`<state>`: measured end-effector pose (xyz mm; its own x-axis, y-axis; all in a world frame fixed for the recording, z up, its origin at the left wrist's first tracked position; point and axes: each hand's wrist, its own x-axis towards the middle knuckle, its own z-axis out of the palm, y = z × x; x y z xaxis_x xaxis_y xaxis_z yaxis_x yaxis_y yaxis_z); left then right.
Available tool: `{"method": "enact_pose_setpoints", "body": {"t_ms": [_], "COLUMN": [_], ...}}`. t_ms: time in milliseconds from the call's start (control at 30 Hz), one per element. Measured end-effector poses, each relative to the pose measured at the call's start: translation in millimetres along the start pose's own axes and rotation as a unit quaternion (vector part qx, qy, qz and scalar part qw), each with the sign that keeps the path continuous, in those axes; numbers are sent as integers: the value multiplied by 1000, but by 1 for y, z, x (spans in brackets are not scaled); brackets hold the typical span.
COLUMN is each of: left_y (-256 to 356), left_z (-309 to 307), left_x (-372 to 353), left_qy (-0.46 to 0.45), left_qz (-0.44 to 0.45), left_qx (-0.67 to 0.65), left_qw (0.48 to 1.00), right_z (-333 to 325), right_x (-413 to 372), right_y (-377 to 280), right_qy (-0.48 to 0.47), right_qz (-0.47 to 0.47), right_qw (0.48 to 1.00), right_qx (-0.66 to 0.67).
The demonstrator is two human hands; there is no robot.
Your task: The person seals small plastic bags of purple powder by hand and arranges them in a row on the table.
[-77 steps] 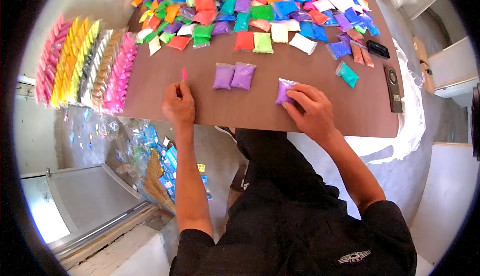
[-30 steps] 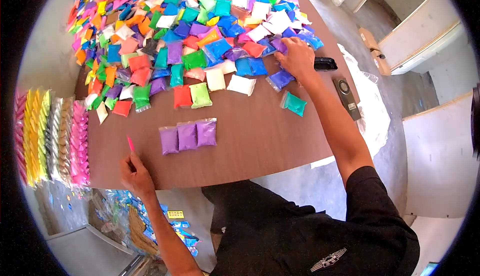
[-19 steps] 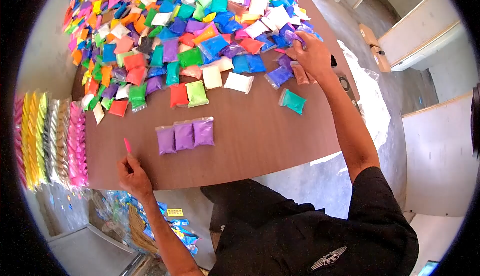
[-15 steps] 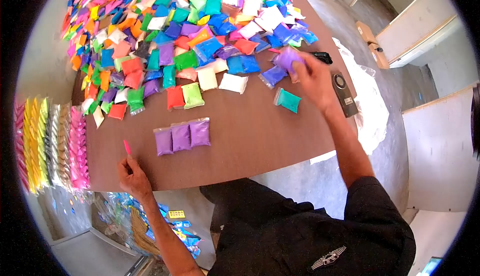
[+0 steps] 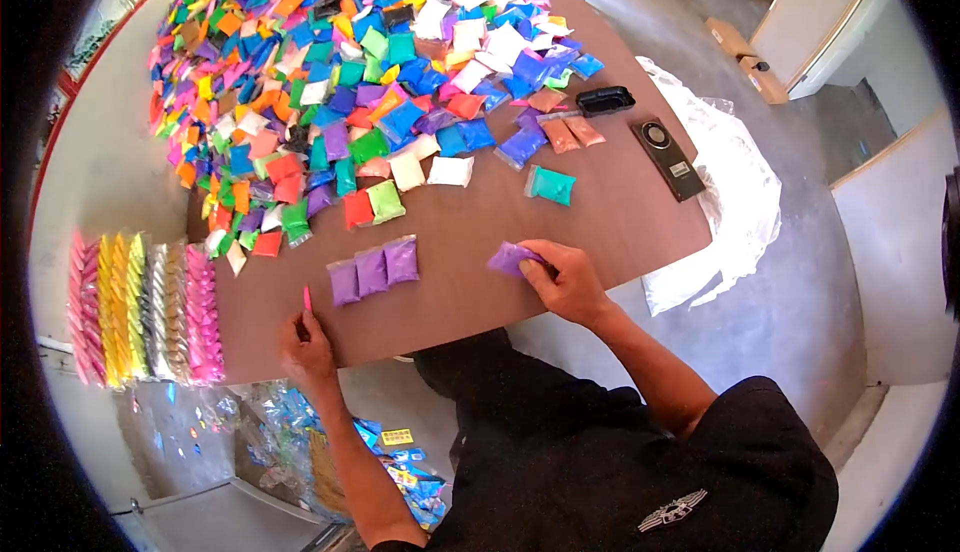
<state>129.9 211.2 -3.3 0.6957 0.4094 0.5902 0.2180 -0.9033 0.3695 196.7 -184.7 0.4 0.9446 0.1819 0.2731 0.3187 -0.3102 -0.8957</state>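
Note:
My right hand [image 5: 565, 280] is closed on a purple packet [image 5: 511, 258], held over the front part of the brown table. Left of it, three purple packets [image 5: 372, 271] lie side by side in a slightly slanted row. My left hand [image 5: 308, 350], at the table's front edge, pinches a thin pink stick-like tool [image 5: 307, 298] that points up; its exact kind cannot be made out. A teal packet [image 5: 551, 185] lies alone beyond my right hand. Two brownish-orange packets [image 5: 572, 133] and a blue one [image 5: 521, 147] lie behind it.
A large heap of coloured packets [image 5: 330, 82] covers the far side of the table [image 5: 460, 292]. Long strips of wrapped coloured pieces [image 5: 150, 307] hang at the left edge. A black tray [image 5: 605, 101] and a dark flat device [image 5: 668, 160] sit at the right, beside white plastic sheeting [image 5: 735, 182].
My right hand has come back from the far right toward the front of the table with the purple packet. My left hand still holds the pink tool, and the view has shifted.

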Motion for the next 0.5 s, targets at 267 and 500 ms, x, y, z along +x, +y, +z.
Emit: {"method": "enact_pose_setpoints", "body": {"t_ms": [267, 500], "left_y": [100, 209], "left_z": [-23, 31], "left_x": [-30, -62], "left_qy": [-91, -261], "left_qz": [21, 70], "left_qx": [-209, -348], "left_qw": [974, 898], "right_z": [0, -1], "right_x": [-4, -4], "right_y": [1, 20], "right_qy": [-30, -56], "right_qz": [-52, -105], "right_qw": [998, 993], "right_qx": [23, 9]}}
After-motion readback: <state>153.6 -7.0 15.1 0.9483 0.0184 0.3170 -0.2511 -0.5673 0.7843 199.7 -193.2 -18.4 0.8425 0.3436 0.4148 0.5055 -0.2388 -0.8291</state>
